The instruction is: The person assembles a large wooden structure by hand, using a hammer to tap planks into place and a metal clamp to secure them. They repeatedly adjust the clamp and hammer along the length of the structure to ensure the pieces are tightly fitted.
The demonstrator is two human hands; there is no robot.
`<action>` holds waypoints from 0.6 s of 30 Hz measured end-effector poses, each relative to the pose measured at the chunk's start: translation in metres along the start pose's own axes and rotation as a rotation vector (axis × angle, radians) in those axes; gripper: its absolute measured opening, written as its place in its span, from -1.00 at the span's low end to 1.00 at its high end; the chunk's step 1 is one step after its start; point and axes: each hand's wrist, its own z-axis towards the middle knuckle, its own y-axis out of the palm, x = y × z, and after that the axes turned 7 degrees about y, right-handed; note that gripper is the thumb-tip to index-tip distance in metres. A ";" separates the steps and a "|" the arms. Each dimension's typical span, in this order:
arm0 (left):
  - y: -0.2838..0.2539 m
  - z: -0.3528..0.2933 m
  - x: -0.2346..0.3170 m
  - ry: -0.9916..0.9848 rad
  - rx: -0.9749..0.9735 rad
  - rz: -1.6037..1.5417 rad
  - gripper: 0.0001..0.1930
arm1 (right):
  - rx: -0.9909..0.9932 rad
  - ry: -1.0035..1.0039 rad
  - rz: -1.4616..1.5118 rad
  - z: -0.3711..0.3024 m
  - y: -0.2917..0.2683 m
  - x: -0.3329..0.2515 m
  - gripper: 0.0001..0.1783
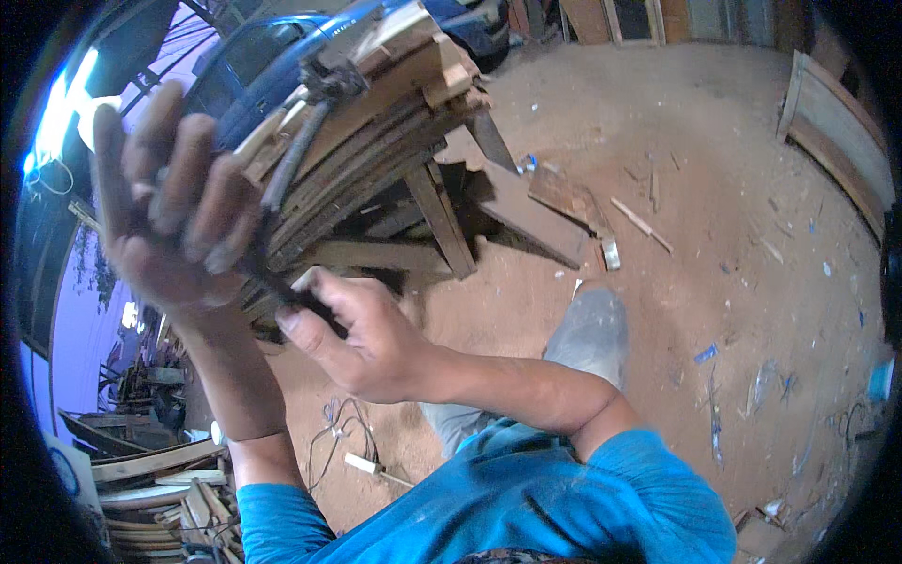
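My right hand [362, 334] is closed round the lower end of a dark bar, thumb laid along it. In line with it, a grey metal rod [303, 155] runs up to a lumpy metal head [331, 80] at the wooden bench; it looks like one long tool, perhaps a bar clamp, but the joint is hidden. My left hand [183, 202] is raised beside the rod, blurred, its fingers apart and slightly bent, with nothing seen in it. Several wooden boards [376, 117] lie stacked on the bench beyond both hands.
Angled bench legs [440, 216] stand ahead of me. Wood scraps [564, 197] and a thin stick [642, 224] litter the dirt floor. A cable with a white socket strip [362, 462] lies near my feet. Wood pieces [178, 498] are piled lower left; a blue car [254, 66] stands behind.
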 end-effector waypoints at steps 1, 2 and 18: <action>-0.003 0.000 -0.004 0.010 -0.039 -0.041 -0.55 | -0.026 0.057 0.107 0.001 0.002 -0.004 -0.63; -0.006 0.001 -0.008 0.020 -0.081 -0.085 -0.54 | -0.050 0.117 0.209 0.002 0.003 -0.007 -0.61; 0.004 -0.051 -0.042 0.668 0.328 -0.365 -0.53 | -0.627 0.611 -0.715 0.060 -0.050 -0.123 -0.41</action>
